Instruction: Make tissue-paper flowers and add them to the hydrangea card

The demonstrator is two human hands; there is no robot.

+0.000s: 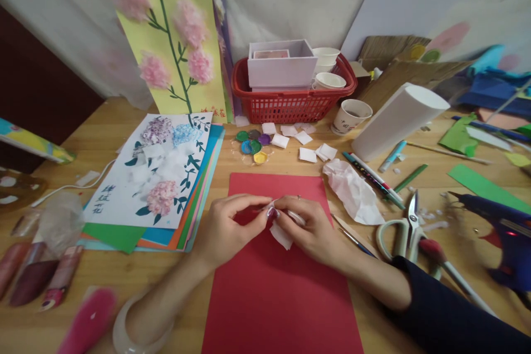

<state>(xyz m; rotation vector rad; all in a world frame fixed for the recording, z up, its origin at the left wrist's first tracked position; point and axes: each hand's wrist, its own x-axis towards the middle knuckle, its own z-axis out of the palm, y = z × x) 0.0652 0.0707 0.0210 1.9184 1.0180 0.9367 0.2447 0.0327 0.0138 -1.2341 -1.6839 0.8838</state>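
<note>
Both hands meet above the upper part of a red sheet of paper (282,293). Between them is a small piece of white tissue paper (282,236), its loose end hanging below the fingers. My left hand (232,224) pinches it from one side with thumb and forefinger. Closed round the other side is my right hand (309,227), with some white paper showing under its fingers. A dark purplish spot shows at the fingertips; I cannot make out what it is. Beyond the red sheet lie several small folded white paper squares (307,155). A crumpled tissue (352,191) lies right of the sheet.
Paint pots (260,157) sit before a red basket (286,106). Left is a stack of coloured paper under a flower picture (120,193); a yellow flower panel (174,66) stands behind. Scissors (412,215), a glue gun (501,227), pens (373,180) and a paper cup (350,116) are right.
</note>
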